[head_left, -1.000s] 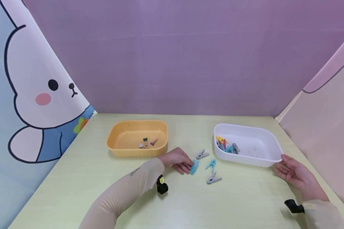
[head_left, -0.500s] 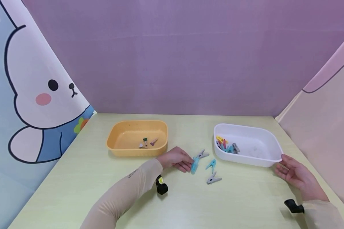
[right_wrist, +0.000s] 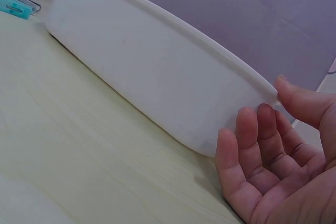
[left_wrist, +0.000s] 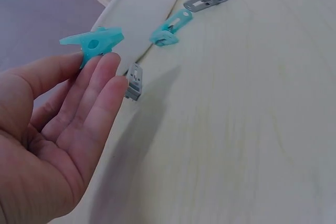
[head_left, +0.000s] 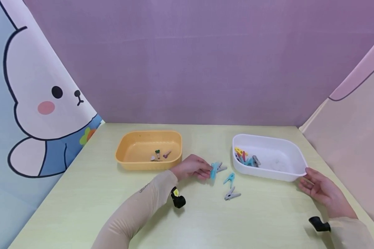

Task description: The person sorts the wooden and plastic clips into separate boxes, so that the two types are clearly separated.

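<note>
My left hand (head_left: 193, 167) pinches a light-blue clothespin (head_left: 214, 171) between thumb and fingertips, lifted off the table. In the left wrist view this clothespin (left_wrist: 94, 41) stands above the fingertips. A grey clothespin (head_left: 221, 168) lies just behind it, partly covered in the head view. Nearby on the table rest another light-blue clothespin (head_left: 229, 179) and a second grey clothespin (head_left: 232, 194). My right hand (head_left: 322, 189) holds the near right corner of the white basin (head_left: 286, 174), thumb at the rim (right_wrist: 247, 74) and curved fingers by its outer wall.
In the white basin's left end lie several clothespins (head_left: 250, 161) in yellow, red, blue and grey. An orange basin (head_left: 148, 166) stands at the left, holding a few small clips (head_left: 158, 154). A purple backdrop (head_left: 205, 69) rises behind the table.
My left hand has lifted the light-blue clothespin off the table and moved it slightly away and right, towards the grey one. The right hand stays at the basin's corner.
</note>
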